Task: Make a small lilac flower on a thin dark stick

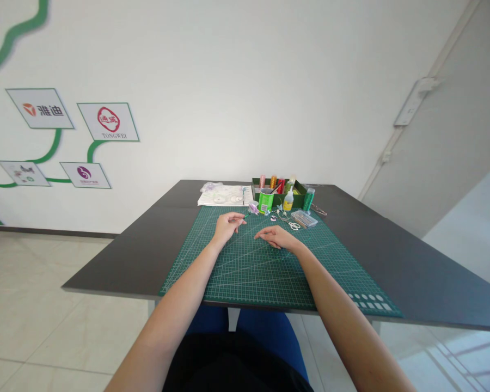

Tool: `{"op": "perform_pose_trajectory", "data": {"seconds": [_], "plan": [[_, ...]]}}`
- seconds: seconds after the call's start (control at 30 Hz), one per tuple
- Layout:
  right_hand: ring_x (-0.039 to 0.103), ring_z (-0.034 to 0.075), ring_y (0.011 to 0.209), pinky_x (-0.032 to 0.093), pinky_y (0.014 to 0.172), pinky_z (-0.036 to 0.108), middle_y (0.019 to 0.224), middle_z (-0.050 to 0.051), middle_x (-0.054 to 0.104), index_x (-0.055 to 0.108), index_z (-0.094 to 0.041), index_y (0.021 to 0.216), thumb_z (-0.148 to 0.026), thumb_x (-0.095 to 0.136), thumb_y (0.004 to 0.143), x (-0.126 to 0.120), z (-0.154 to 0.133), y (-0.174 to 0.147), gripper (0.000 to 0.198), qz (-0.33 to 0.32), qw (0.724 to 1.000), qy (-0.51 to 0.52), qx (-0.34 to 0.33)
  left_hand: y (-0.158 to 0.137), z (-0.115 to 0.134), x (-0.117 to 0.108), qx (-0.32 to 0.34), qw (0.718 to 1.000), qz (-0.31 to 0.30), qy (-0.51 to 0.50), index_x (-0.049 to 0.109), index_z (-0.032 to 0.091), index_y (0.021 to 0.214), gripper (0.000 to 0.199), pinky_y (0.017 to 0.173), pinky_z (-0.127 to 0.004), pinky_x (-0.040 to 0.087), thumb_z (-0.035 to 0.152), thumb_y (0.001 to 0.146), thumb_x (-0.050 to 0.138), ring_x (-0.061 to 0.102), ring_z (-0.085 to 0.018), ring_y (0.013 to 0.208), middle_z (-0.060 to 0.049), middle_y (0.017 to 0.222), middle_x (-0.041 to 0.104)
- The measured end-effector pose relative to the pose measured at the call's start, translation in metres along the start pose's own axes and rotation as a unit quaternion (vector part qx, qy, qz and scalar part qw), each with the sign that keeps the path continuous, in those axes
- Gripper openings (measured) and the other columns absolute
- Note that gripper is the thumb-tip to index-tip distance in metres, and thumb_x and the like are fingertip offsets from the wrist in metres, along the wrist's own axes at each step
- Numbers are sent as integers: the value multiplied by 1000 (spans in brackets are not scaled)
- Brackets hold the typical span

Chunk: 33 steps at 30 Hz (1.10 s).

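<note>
Mid-frame, our left hand (227, 225) pinching a thin green piece (246, 216), our right hand (278, 238) loosely bent, its hold unclear.

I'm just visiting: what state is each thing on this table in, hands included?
Left hand: pinching a thin green piece
Right hand: bent, grip unclear
Green box: open-topped, holding coloured cylinders
Green can: upright
White bottle: upright
Scissors: lying down; open or shut unclear
Clear case: lying flat
Cutting mat: spread flat
</note>
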State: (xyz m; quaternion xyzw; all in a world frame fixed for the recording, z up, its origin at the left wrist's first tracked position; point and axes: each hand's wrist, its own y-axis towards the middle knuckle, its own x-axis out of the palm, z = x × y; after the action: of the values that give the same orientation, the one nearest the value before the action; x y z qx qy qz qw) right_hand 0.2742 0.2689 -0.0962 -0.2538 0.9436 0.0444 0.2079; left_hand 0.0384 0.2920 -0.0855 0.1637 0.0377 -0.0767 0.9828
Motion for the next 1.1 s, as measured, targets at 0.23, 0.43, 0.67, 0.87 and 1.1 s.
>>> {"op": "perform_pose_trajectory", "data": {"seconds": [0.23, 0.43, 0.67, 0.87, 1.1], "plan": [[29, 7, 35, 20, 43, 23, 39, -11, 41, 74, -8, 103, -48, 65, 86, 1, -1, -1, 44, -16, 999, 31, -14, 1, 0, -1, -2, 998, 13, 63, 77, 11, 100, 20, 49, -23, 45, 17, 83, 68, 51, -8, 45, -10, 86, 80], [26, 6, 36, 17, 43, 24, 38, -11, 40, 75, -8, 99, -48, 67, 86, 1, -3, -3, 43, -34, 994, 97, -39, 3, -4, -2, 5, 996, 17, 91, 77, 11, 99, 19, 49, -23, 45, 13, 84, 67, 52, -8, 44, -9, 84, 79], [25, 6, 36, 15, 43, 24, 38, -11, 39, 75, -9, 96, -45, 74, 83, 1, -5, -5, 39, -30, 981, 181, -64, 2, -9, -1, 18, 990, -10, 141, 78, 14, 97, 18, 52, -22, 46, 10, 85, 65, 54, -9, 46, -6, 82, 79], [24, 5, 36, 14, 44, 24, 38, -12, 35, 76, -11, 98, -43, 77, 81, 0, -7, -7, 37, -14, 972, 218, -83, 1, -9, 0, 13, 983, -51, 173, 79, 16, 93, 18, 55, -23, 48, 8, 83, 68, 55, -10, 47, -4, 80, 79], [18, 5, 37, 11, 42, 25, 39, -13, 31, 75, -12, 106, -42, 78, 79, -1, -11, -9, 41, 6, 970, 229, -80, -3, -6, 3, -3, 974, -134, 184, 80, 15, 89, 17, 50, -22, 47, 6, 81, 67, 53, -8, 41, -4, 75, 79]]}}
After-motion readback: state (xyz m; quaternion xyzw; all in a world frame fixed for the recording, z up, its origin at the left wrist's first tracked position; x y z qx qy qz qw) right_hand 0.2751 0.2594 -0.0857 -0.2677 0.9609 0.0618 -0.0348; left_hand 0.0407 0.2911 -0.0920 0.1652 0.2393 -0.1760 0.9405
